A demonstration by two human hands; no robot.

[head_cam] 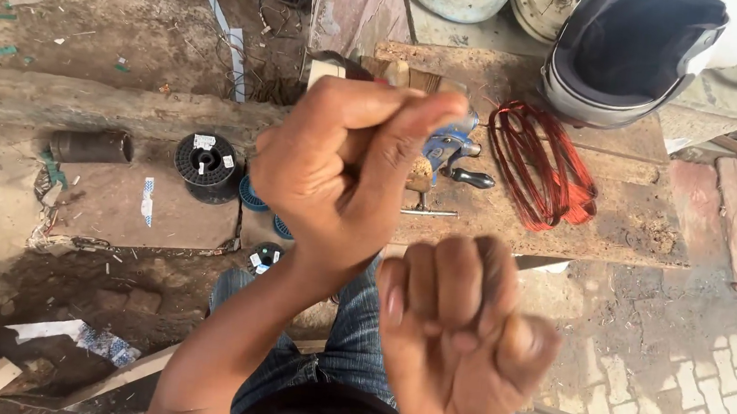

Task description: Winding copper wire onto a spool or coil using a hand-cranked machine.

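Red copper wire coil [542,168], looped, on wooden bench [628,225]

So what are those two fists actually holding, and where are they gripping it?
It cannot be told. The left hand and the right hand are both closed into fists above the wooden bench, but nothing shows between the fingers.

The left hand [345,173] is raised in front of the counter [628,227], with the right hand [455,341] below and right of it, nearer the camera. On the counter, a coil of wire [544,165] lies right of a hand drill [451,147]. A helmet [627,52] sits behind the coil. Left of the counter, a spool [206,164] rests on a board [103,204], with a pipe [91,146] further left.
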